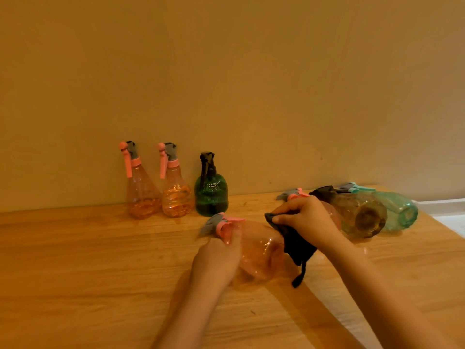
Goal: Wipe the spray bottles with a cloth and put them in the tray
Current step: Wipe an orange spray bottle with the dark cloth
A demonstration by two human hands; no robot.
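My left hand (216,258) grips a clear pink spray bottle (261,250) by its neck, holding it tilted on its side just above the wooden table (100,273). My right hand (305,219) pinches a dark cloth (295,245) and presses it against the bottle's body; a strip of cloth hangs down to the table. Two pink bottles (143,187) (176,190) and a dark green one (211,192) stand by the wall. Behind my right hand lie a pink-capped bottle (295,196), a brown bottle (362,215) and a teal bottle (397,210).
A plain wall (226,84) runs along the back of the table. The table's right edge meets a pale surface (448,212). I cannot see a tray as such; the lying bottles rest at the far right.
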